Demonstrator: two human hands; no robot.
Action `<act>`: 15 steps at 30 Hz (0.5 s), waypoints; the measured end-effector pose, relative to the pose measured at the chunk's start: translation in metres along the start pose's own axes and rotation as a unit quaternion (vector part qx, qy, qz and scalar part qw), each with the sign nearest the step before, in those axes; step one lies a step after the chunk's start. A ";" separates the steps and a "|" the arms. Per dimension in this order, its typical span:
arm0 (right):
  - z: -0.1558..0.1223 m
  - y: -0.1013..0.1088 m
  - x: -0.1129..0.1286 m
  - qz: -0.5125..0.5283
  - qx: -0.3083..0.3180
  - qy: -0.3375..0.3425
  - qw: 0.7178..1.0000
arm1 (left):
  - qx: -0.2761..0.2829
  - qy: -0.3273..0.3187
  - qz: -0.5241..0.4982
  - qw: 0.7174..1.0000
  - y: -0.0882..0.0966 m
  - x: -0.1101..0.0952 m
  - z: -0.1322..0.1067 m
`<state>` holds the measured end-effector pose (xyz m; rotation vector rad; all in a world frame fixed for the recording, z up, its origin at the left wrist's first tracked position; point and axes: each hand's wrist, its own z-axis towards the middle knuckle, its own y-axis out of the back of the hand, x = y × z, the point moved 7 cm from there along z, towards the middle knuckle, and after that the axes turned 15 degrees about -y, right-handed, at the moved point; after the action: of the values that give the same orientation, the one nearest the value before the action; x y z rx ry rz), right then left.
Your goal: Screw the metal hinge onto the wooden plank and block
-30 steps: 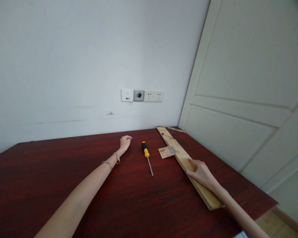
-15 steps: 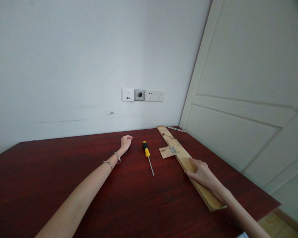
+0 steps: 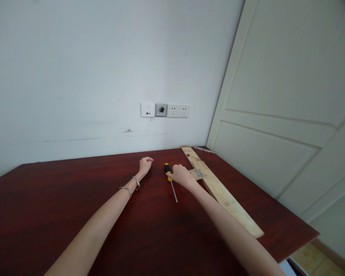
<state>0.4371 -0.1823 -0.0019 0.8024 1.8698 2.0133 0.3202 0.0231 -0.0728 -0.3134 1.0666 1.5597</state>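
Observation:
My right hand (image 3: 180, 175) is at the screwdriver (image 3: 167, 168), which lies on the dark red table. Its thumb crosses the yellow collar of the black-and-yellow handle, and the fingers are curled beside it. The metal shaft points toward me. My left hand (image 3: 145, 165) rests on the table left of the screwdriver, fingers curled in, with nothing visible in it. Right of my right hand lies a long wooden board (image 3: 227, 195). A small wood piece (image 3: 194, 173) sits at its left edge, bearing several grey metal screws or nails (image 3: 199, 173); my right wrist partly covers it.
The red tabletop (image 3: 74, 191) meets a white wall (image 3: 74, 76) with a row of sockets (image 3: 178, 110). A white panelled door (image 3: 276, 107) stands along the right side. A thin printed strip (image 3: 204, 149) lies near the far right corner.
My right hand has left the wooden board and moved left and away from me to the screwdriver handle. The board's near end has shifted slightly. My left hand has stayed put.

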 end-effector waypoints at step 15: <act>0.022 -0.024 0.015 -0.003 0.013 0.003 1.000 | 0.007 -0.006 -0.016 1.000 0.003 -0.006 -0.005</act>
<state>0.4336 -0.1528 -0.0220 0.7962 1.9028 1.9949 0.3171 0.0155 -0.0702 -0.3100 1.0575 1.5241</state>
